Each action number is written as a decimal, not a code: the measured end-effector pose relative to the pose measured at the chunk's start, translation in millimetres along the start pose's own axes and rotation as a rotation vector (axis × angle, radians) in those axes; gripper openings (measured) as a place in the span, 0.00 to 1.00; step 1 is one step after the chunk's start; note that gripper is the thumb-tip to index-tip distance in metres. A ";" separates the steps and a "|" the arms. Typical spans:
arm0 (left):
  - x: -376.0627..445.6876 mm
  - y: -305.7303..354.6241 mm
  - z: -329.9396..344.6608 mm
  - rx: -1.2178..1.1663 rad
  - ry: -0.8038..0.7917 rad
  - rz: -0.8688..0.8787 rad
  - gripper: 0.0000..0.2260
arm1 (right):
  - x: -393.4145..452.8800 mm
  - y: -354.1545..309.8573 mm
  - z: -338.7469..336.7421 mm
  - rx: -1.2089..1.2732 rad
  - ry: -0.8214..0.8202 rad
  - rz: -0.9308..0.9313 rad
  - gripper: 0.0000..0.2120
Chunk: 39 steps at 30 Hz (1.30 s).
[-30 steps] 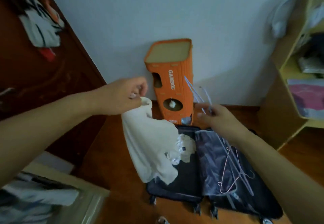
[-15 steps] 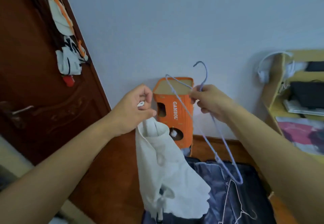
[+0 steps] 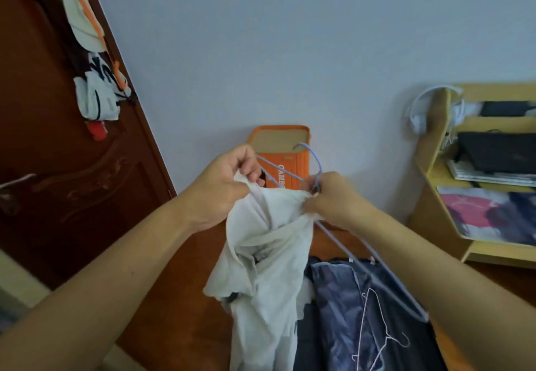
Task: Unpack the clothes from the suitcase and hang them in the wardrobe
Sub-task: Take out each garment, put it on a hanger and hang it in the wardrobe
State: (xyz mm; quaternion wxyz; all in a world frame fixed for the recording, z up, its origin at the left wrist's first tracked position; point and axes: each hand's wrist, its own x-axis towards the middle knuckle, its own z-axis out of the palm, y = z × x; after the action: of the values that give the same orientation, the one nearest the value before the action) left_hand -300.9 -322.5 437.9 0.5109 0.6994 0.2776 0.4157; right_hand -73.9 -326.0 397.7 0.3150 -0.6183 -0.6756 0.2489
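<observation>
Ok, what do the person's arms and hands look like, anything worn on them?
Both forearms are bare as far as the frame shows, with no sleeves in view. The left hand and right hand wear no gloves. No watch, bracelet or ring is visible on the wrists or fingers; motion blur softens the fine detail.

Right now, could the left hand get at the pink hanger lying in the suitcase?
Probably not yet: the left hand grips the white shirt, which drapes between it and the pink hanger. Nothing else blocks it.
</observation>
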 end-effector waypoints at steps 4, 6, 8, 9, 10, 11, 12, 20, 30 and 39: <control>-2.1 1.5 -20.4 0.629 -0.007 0.194 0.16 | 3.4 8.7 -33.5 -0.008 0.136 0.053 0.08; -3.1 -11.9 -31.1 0.922 -0.025 0.224 0.16 | 9.0 -0.3 -48.1 0.131 0.158 0.040 0.08; -4.9 -31.2 -40.5 1.060 -0.003 0.120 0.17 | 19.3 -4.6 -62.2 0.126 0.198 0.019 0.06; -4.6 -39.6 -45.1 1.113 0.025 0.069 0.18 | 22.7 -5.3 -69.5 0.075 0.214 0.006 0.07; -3.7 -47.1 -51.8 1.176 0.073 0.011 0.20 | 24.8 -3.8 -77.5 0.030 0.231 0.005 0.08; -3.1 -53.0 -59.4 1.217 0.135 -0.061 0.21 | 26.1 -2.1 -86.4 0.014 0.257 0.022 0.08; -3.1 -56.9 -67.8 1.249 0.197 -0.141 0.21 | 28.0 1.1 -96.5 0.027 0.282 0.045 0.08; 16.6 -55.3 -77.0 1.083 0.043 -0.385 0.32 | 36.2 23.4 -135.7 0.104 0.319 0.182 0.06; 49.7 -33.3 -45.7 1.300 0.252 -0.282 0.29 | 33.0 45.3 -128.4 0.083 0.191 0.365 0.04; 64.9 -17.8 -25.2 0.272 0.450 -0.414 0.23 | 18.1 75.7 -124.4 0.003 -0.081 0.525 0.04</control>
State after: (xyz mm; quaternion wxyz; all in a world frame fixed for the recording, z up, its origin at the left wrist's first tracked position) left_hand -289.6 -251.8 443.7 0.4125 0.5807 0.5723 0.4063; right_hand 68.1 -306.2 429.2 0.2131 -0.7614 -0.5040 0.3476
